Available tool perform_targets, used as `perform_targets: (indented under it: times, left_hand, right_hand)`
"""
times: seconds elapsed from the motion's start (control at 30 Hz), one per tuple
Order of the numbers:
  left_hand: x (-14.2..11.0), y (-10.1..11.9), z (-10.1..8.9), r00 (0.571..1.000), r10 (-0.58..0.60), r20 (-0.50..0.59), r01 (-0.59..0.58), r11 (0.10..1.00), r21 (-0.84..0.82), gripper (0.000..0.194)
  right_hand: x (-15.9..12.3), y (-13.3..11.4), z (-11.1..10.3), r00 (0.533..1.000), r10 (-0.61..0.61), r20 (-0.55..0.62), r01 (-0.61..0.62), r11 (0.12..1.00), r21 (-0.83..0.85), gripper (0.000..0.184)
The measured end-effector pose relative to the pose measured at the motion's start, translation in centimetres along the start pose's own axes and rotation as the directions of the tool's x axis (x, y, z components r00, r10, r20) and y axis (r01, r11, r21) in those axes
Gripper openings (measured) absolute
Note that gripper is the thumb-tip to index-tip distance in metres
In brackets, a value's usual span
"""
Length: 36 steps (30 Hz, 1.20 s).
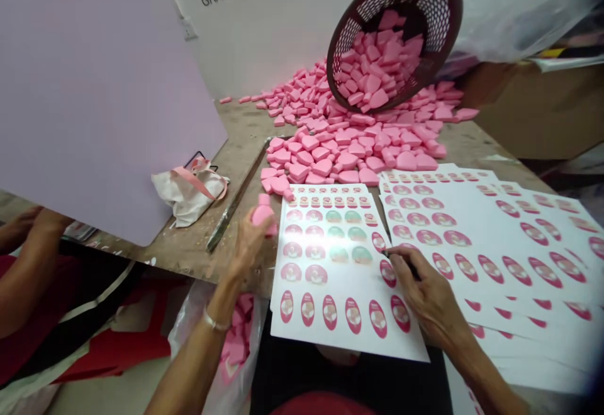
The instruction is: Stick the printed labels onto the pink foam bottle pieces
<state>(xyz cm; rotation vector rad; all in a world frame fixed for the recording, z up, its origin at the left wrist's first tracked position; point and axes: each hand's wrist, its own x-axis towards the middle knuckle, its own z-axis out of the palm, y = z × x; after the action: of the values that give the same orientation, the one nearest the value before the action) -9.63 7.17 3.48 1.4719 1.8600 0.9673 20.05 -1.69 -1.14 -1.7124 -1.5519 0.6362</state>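
Note:
My left hand [248, 242] is closed around a small pink bottle-shaped piece [262, 215], held just off the left edge of a sticker sheet [356, 289]. Pink oval, round and green printed stickers cover much of that sheet. Over its right side, my right hand [427, 292] grips a thin dark tool [387, 253]. The tool's tip meets the sheet beside a pink oval sticker; its exact kind is hidden by my fingers. Many more pink bottle-shaped pieces [346, 160] lie heaped just beyond the sheet.
A brown basket [337, 82] lies tipped over, spilling pink pieces. More sticker sheets [486, 239] are spread at the right. Left are a metal strip [236, 204], a white cloth bag [189, 198] and a pale partition [104, 88]. Below hangs a plastic bag [189, 314]. Another person's arm [35, 245] shows far left.

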Motion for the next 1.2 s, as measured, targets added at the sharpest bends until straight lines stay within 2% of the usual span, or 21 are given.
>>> perform_targets:
  times: [0.07, 0.13, 0.2, 0.27, 0.43, 0.63, 0.77, 0.93, 1.07, 1.2]
  left_hand:
    - [-4.1, 0.3, 1.0, 0.994, -0.015, 0.109, 0.030, 0.990, -0.137, 0.036]
    - [-7.3, 0.4, 2.2, 0.975, -0.057, 0.213, 0.128, 0.933, -0.336, 0.037]
    - [-9.2, 0.4, 3.1, 0.957, -0.107, 0.270, 0.224, 0.864, -0.451, 0.035]
    - [-10.1, 0.3, 3.7, 0.942, -0.140, 0.304, 0.280, 0.827, -0.488, 0.035]
    - [-10.7, -0.1, 4.4, 0.917, -0.148, 0.369, 0.334, 0.790, -0.514, 0.039]
    - [-10.8, 0.7, 5.6, 0.912, -0.085, 0.402, 0.303, 0.799, -0.520, 0.039]
    - [-10.0, 1.6, 6.9, 0.913, -0.039, 0.406, 0.290, 0.763, -0.578, 0.038]
    - [-9.2, 1.6, 8.4, 0.914, -0.028, 0.404, 0.291, 0.739, -0.608, 0.038]
    - [-9.0, 1.4, 8.7, 0.906, -0.027, 0.421, 0.303, 0.737, -0.604, 0.037]
    - [-9.5, 1.4, 8.2, 0.900, -0.041, 0.433, 0.315, 0.747, -0.585, 0.036]
  right_hand:
    - [0.1, -1.1, 0.4, 0.993, -0.114, -0.015, 0.113, 0.993, -0.046, 0.026]
    - [0.1, -2.1, 1.6, 0.972, -0.236, 0.019, 0.236, 0.964, -0.119, 0.023]
    - [0.0, -2.9, 3.1, 0.942, -0.332, 0.055, 0.336, 0.922, -0.192, 0.020]
    - [-0.2, -3.4, 4.5, 0.921, -0.382, 0.073, 0.388, 0.883, -0.264, 0.019]
    - [-0.6, -3.4, 6.1, 0.915, -0.398, 0.064, 0.391, 0.836, -0.384, 0.018]
    - [0.1, -2.5, 5.1, 0.932, -0.359, -0.054, 0.300, 0.845, -0.443, 0.019]
    - [1.5, -1.9, 4.4, 0.922, -0.387, -0.019, 0.334, 0.819, -0.467, 0.017]
    - [2.3, -1.4, 4.6, 0.911, -0.412, 0.010, 0.362, 0.789, -0.497, 0.016]
    - [2.2, -1.5, 4.7, 0.919, -0.395, 0.013, 0.352, 0.802, -0.484, 0.016]
    - [2.0, -1.8, 4.3, 0.930, -0.365, 0.055, 0.358, 0.857, -0.371, 0.014]
